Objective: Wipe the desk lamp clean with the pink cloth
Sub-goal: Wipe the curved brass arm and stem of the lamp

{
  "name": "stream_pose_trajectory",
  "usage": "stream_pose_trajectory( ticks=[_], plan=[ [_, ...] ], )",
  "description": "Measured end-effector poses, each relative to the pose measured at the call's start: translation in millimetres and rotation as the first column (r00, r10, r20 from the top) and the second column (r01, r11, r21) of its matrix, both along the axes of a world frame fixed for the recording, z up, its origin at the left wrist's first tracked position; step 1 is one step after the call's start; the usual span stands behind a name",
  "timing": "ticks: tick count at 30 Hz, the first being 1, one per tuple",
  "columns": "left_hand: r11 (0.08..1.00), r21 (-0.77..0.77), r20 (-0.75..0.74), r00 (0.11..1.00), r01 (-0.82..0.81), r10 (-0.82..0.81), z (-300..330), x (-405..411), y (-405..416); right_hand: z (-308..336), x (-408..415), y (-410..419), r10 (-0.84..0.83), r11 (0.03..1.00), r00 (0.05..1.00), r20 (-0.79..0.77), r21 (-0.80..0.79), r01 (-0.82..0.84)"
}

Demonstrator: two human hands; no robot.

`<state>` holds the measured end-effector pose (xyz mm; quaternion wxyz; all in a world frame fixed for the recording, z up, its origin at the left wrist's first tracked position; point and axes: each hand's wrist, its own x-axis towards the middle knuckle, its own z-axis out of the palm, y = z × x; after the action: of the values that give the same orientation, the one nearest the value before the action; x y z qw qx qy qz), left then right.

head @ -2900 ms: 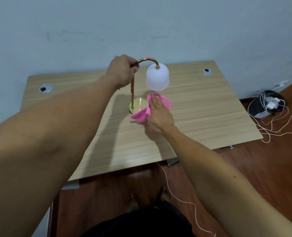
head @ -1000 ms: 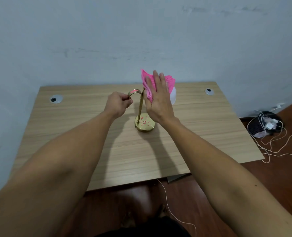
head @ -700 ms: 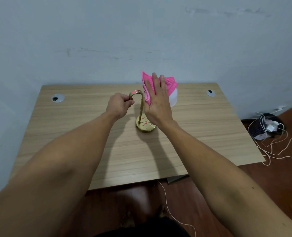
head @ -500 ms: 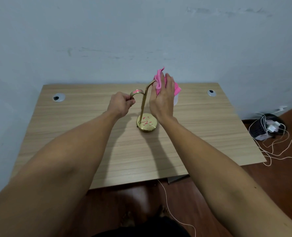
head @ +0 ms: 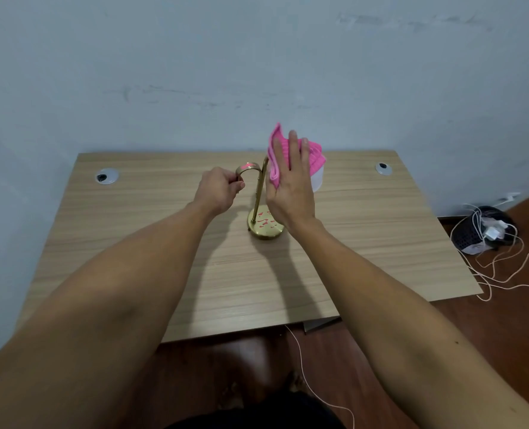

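Observation:
A brass desk lamp (head: 258, 193) stands mid-desk on a round gold base (head: 264, 227). Its white shade (head: 317, 182) shows only as a sliver behind my right hand. My left hand (head: 218, 190) is closed on the curved brass loop at the lamp's top left. My right hand (head: 289, 184) presses the pink cloth (head: 314, 157) flat against the shade, fingers extended upward. The cloth drapes over the shade's top and sticks up past my fingertips.
The wooden desk (head: 133, 243) sits against a pale blue wall, with cable grommets at back left (head: 106, 175) and back right (head: 383, 168). A black basket with chargers and tangled white cords (head: 481, 233) lies on the floor at right. A thin cord (head: 303, 360) trails below the desk's front edge.
My right hand left the lamp's base with the cloth and rose to the shade. Over the last second it has been shifting the cloth across the shade. My left hand keeps its grip on the loop.

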<state>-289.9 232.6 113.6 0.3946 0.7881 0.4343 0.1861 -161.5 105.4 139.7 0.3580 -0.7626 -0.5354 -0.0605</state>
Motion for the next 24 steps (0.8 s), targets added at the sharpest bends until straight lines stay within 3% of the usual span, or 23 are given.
stream_pose_trajectory(
  ticks=[3, 5, 8, 10, 11, 12, 14, 15, 16, 18, 21, 23, 24],
  plan=[
    [1.0, -0.002, -0.001, 1.0, 0.0, 0.0, 1, 0, 0, -17, 5, -2, 0.111, 0.994, 0.977, 0.182, -0.016, -0.11],
    [1.0, -0.003, -0.009, 1.0, 0.0, 0.0, 2, 0, 0, -27, 1, -10, 0.146, 0.989, 0.982, 0.12, -0.012, -0.145],
    [1.0, 0.011, -0.018, 1.0, 0.011, -0.01, 1, 0, 1, -34, -10, -26, 0.1, 0.995, 0.991, -0.087, -0.01, -0.102],
    [1.0, 0.019, -0.024, 1.0, 0.0, 0.0, 0, 0, 1, -31, -20, -29, -0.025, 0.999, 0.898, -0.439, 0.015, 0.035],
    [1.0, 0.02, -0.024, 1.0, -0.006, 0.007, 1, 0, 0, -24, -25, -25, -0.099, 0.989, 0.741, -0.665, 0.016, 0.147],
    [1.0, 0.018, -0.021, 1.0, -0.012, 0.012, 1, 1, 0, -16, -27, -22, -0.142, 0.964, 0.506, -0.851, -0.003, 0.267],
    [1.0, 0.022, -0.02, 1.0, -0.011, 0.012, 2, 1, -1, 0, -29, -16, -0.041, 0.922, 0.032, -0.999, -0.025, 0.387],
    [0.999, 0.03, -0.026, 1.0, -0.011, 0.011, 2, 1, -1, 10, -28, -13, 0.04, 0.914, -0.105, -0.994, -0.006, 0.406],
    [0.999, 0.035, -0.031, 0.999, -0.012, 0.014, 2, 1, -1, 20, -27, -10, 0.105, 0.901, -0.168, -0.98, 0.022, 0.433],
    [0.999, 0.03, -0.032, 0.999, -0.02, 0.021, 1, 1, -2, 41, -25, -4, 0.165, 0.872, -0.194, -0.967, 0.051, 0.487],
    [0.999, 0.023, -0.024, 0.999, -0.029, 0.029, 1, 2, -3, 67, -25, 9, 0.199, 0.845, -0.113, -0.974, 0.112, 0.523],
    [0.999, 0.019, -0.022, 0.999, -0.033, 0.033, 2, 2, -3, 75, -29, 16, 0.079, 0.86, 0.026, -0.997, 0.081, 0.504],
    [0.999, 0.015, -0.021, 0.999, -0.034, 0.034, 3, 2, -3, 75, -33, 15, 0.008, 0.896, 0.152, -0.988, 0.075, 0.438]
  ],
)
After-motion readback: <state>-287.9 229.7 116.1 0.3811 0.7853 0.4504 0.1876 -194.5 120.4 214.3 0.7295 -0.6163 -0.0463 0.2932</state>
